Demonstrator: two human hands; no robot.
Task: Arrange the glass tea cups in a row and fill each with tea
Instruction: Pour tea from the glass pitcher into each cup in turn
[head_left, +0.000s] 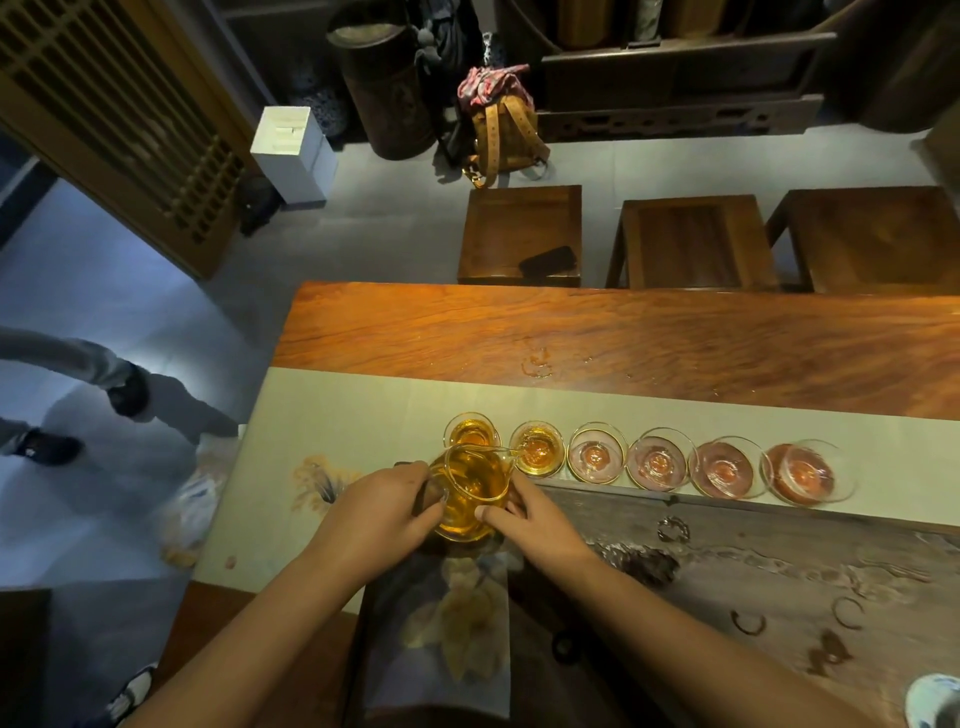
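Note:
Several gold-rimmed glass tea cups stand in a row on a pale table runner (332, 415). The leftmost cup (470, 432) holds amber tea. The second cup (537, 448) is partly filled, and tea runs into it from the spout of a glass pitcher (470, 488). The cups further right, such as the third cup (595, 456) and the last cup (802, 474), look empty. My left hand (384, 512) grips the pitcher's left side by the handle. My right hand (524, 519) holds its right side. The pitcher is tilted to the right.
A dark wet tea tray (779, 571) lies in front of the cups. The wooden table (623, 338) has spilled drops on it. Three wooden stools stand behind it, one (519, 228) with a phone (548, 260) on it. A person's legs (104, 395) are at left.

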